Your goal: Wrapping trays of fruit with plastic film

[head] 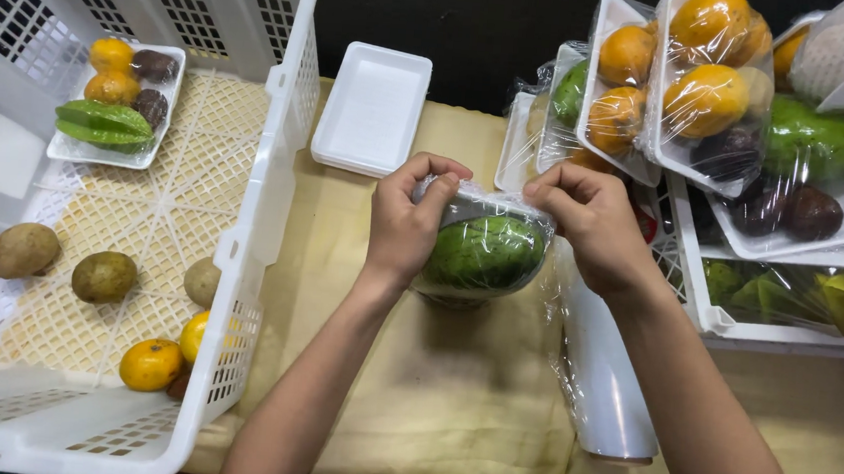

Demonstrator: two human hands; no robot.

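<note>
A green fruit on a foam tray (pixel 486 252), covered in clear plastic film, stands tilted on the yellow cloth (pixel 449 410) at the middle. My left hand (pixel 405 221) pinches the film at the tray's upper left corner. My right hand (pixel 592 225) pinches it at the upper right corner. A roll of clear film (pixel 604 377) lies on the cloth under my right forearm.
A white crate (pixel 267 165) at left holds loose brown and orange fruits and one filled tray (pixel 116 103). An empty white foam tray (pixel 372 108) lies behind the cloth. Wrapped fruit trays (pixel 715 90) are stacked at right in another white crate (pixel 786 331).
</note>
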